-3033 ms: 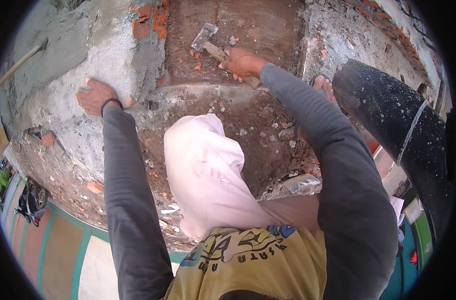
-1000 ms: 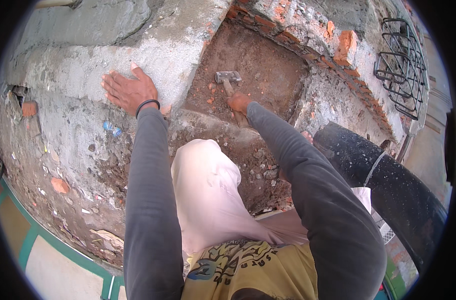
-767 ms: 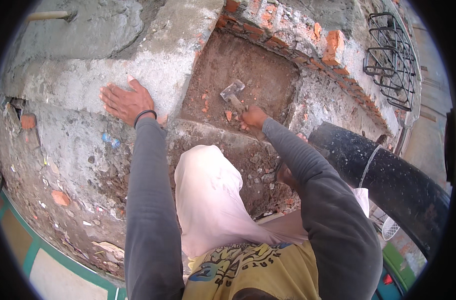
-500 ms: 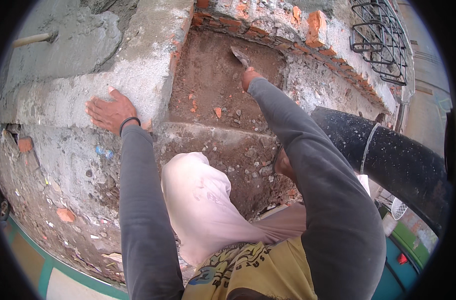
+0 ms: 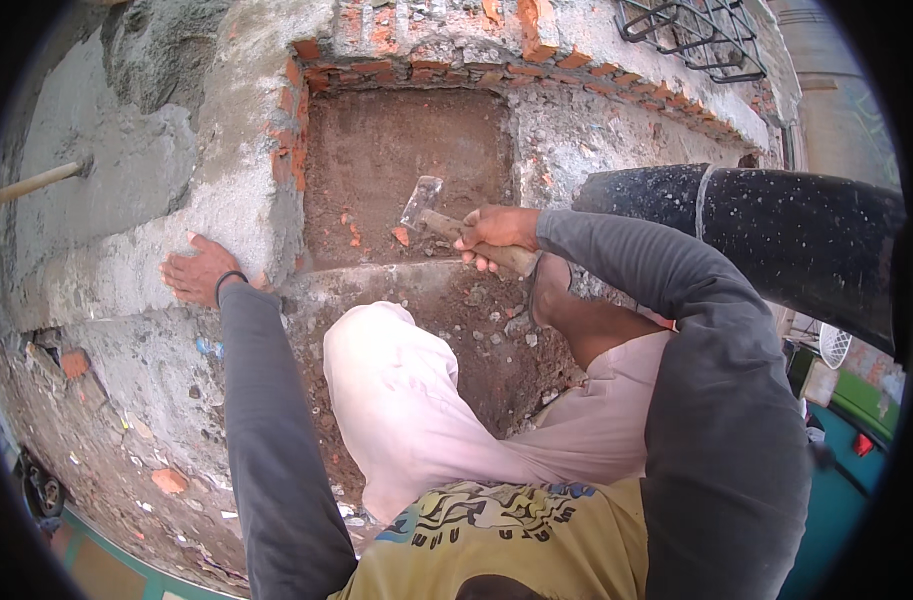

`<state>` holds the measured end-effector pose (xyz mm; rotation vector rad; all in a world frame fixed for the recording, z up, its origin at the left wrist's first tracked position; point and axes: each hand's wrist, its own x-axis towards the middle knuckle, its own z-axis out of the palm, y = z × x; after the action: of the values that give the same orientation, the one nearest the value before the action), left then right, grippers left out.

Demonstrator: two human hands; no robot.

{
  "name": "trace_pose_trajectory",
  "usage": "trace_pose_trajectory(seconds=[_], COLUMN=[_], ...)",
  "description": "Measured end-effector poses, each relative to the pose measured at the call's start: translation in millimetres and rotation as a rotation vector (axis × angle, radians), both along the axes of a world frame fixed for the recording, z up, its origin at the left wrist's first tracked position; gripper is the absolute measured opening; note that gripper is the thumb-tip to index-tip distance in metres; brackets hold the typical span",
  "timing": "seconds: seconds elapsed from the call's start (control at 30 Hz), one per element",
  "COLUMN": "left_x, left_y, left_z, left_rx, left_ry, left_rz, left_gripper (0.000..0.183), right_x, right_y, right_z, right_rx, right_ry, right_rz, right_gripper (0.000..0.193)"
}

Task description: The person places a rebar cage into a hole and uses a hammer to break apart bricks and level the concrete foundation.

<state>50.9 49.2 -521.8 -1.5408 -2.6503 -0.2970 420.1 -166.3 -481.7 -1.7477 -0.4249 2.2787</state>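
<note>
Since everything runs left to right here, the far left has a wooden handle (image 5: 38, 184) poking out of a smooth patch of grey mortar (image 5: 136, 160). Next to that is the rough concrete ledge (image 5: 238, 200), and the left hand (image 5: 196, 272) is laid on it close to the near edge, palm down, fingers loose and a bit spread, nothing in them.

Then comes the square recess (image 5: 406, 130). Progress-wise I'd call it partway: it's hollow down to a flattish brown floor, and broken brick (image 5: 292, 140) is bare along its left and back edges. Not tidy though, because red brick bits (image 5: 401, 236) and small crumbs lie toward the near edge, and that near lip looks ragged. Honestly can't tell how much is left beyond that.

The hammer (image 5: 438, 222) is over the near part of the recess. Its long axis runs on a diagonal: head pointing to the back-left, butt of the handle down by the near right corner, with the head itself set crosswise. Can't tell if the head touches the floor. The right hand (image 5: 496, 232) has its fingers curled snugly round the wooden handle.

Far right, a fat black pipe (image 5: 756, 205) runs off beside the sleeve.
</note>
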Motion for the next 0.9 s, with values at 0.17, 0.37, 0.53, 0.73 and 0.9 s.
trace_pose_trajectory(seconds=[0.17, 0.37, 0.53, 0.73, 0.9], left_x=[-4.6, 0.6, 9.5, 2.2, 15.4], left_y=[1.3, 1.0, -4.2, -7.8, -20.3], left_z=[-7.1, -6.4, 7.9, 48.3, 43.7], left_rx=[0.07, 0.151, 0.118, -0.085, -0.069], left_ry=[0.009, -0.011, -0.032, -0.063, -0.082], left_rz=[0.003, -0.03, -0.015, 0.012, -0.016], left_gripper=[0.065, 0.06, 0.06, 0.058, 0.061], right_x=[34.4, 30.0, 20.3, -17.4, -35.2], right_y=[-1.1, -28.8, -45.3, -49.7, -79.4], right_z=[119.7, 208.6, 244.5, 293.9, 283.9], right_rx=[-0.003, 0.11, 0.2, 0.199, 0.217], right_ry=[-0.372, -0.417, -0.578, -0.514, -0.438], right_rz=[0.203, -0.185, -0.322, -0.304, -0.3], right_gripper=[0.021, 0.018, 0.018, 0.02, 0.019])
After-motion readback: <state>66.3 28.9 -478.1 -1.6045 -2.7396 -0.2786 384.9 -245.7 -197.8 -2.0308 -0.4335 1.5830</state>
